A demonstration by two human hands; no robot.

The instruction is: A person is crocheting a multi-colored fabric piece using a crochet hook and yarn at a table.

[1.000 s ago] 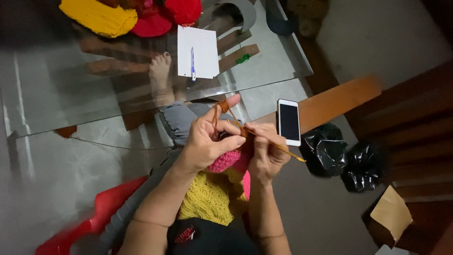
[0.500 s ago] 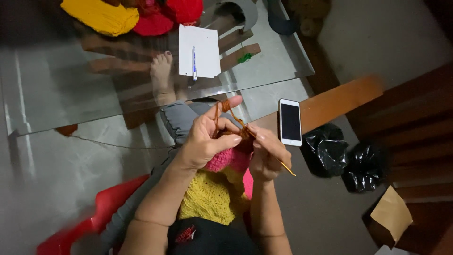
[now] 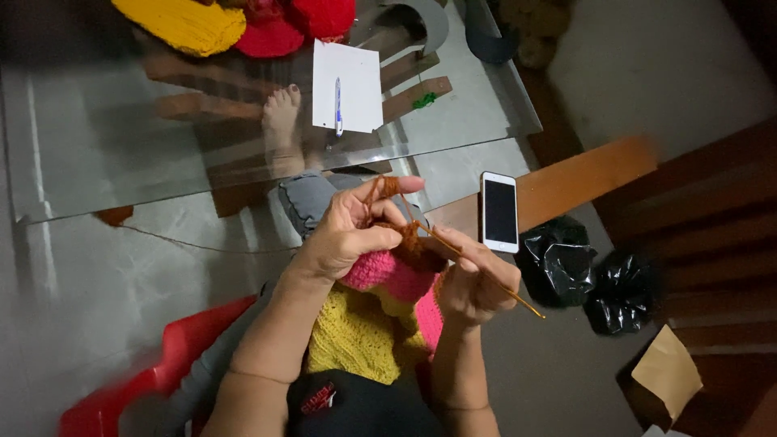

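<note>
Far L: red plastic chair (image 3: pixel 162 368) edge, low in frame, person seated on it. Glass table (image 3: pixel 121 162) spans top L to centre; yellow knit pile (image 3: pixel 182 20) and red knit pile (image 3: pixel 295 20) on its far edge. Bare foot (image 3: pixel 282 129) seen through the glass. White paper (image 3: pixel 348 85) w/ blue pen (image 3: pixel 338 105) lying on it, further R on the glass.

Centre: left hand (image 3: pixel 352 235) closed around the crochet piece (image 3: pixel 380 316), a yellow/pink fabric hanging down over the lap; thumb and fingers pinch the top pink edge. Brown yarn (image 3: pixel 380 190) runs up and over the raised index finger, taut, down to the working spot. A thin brown strand also trails off L across the floor.

Right hand (image 3: pixel 473 283) curled shut on the crochet hook (image 3: pixel 486 275), a slim orange-gold shaft, tip buried in brown stitches just beside the L thumb, tail end sticking out lower R past the fingers. Hands nearly touching, fabric between them.

Step, as I judge: mid-stitch on a brown row along the pink edge, hook in the loop. Next move prob needs yarn-over from the index-finger strand and a pull-through, L hand keeping tension and fabric steady; can't tell how many loops sit on the hook.

R side: smartphone (image 3: pixel 499 212), screen dark, on a wooden bench (image 3: pixel 583 178) end. Black plastic bags (image 3: pixel 583 275) on floor near it. Brown paper scrap (image 3: pixel 668 372) far lower R.
</note>
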